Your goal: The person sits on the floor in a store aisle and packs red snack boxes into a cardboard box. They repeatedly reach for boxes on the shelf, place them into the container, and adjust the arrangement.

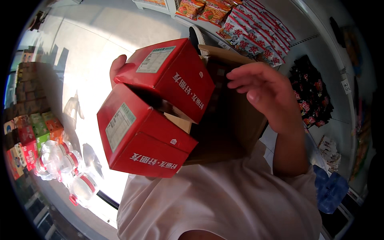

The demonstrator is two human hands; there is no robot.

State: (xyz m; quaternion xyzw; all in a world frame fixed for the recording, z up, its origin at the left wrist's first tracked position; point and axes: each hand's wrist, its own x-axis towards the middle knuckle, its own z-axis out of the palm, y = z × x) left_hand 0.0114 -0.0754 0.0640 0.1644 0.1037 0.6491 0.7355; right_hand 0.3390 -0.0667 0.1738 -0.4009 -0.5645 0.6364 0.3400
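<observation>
Two red cartons are held side by side: the upper carton (168,69) and the lower carton (147,141), both with white printing and a pale label. A dark gap opens between them. Only a finger or thumb of my left hand (117,68) shows, at the upper carton's left edge; the rest is hidden behind the cartons. An open brown cardboard box (243,126) rests in front of my body, its inside mostly in shadow. Over its right side hovers my right hand (264,93), empty, thumb apart from its bent fingers.
Shelving on the right holds silver-and-red snack bags (255,33), orange snack bags (214,12), black packets (310,93) and a blue package (331,189). On the left are clear plastic bottles (85,186) and stacked colourful cartons (39,129). A shoe (196,37) shows beyond the box.
</observation>
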